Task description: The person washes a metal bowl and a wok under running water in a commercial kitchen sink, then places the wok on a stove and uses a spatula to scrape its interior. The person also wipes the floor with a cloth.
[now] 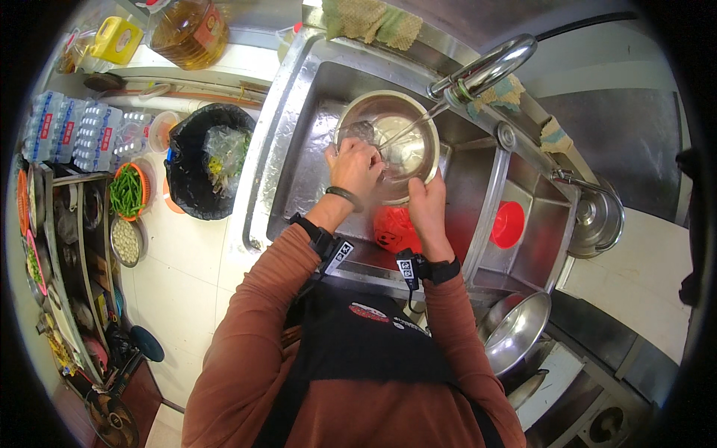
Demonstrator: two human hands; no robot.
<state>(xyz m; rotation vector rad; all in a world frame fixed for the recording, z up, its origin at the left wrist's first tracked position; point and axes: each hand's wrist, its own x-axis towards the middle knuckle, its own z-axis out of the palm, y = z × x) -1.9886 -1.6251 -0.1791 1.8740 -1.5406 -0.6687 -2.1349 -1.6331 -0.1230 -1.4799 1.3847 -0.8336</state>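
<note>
A round metal basin (423,126) is held over the left compartment of a stainless steel sink (297,168), with water running into it from the curved faucet (493,64). My right hand (428,207) grips the basin's near right rim, thumb on top. Inside the basin's left side, my left hand (355,168) has its fingers curled against a grey, mesh-like scourer (361,131), partly hidden by the fingers. Below the basin, a red plastic bag (396,228) lies in the sink.
A red bowl (508,224) sits in the right compartment. Left of the sink stands a black-lined bin (187,168); green beans fill an orange basket (130,191) beyond it. Cloths (372,22) hang along the back ledge. A large metal bowl (521,333) is at the lower right.
</note>
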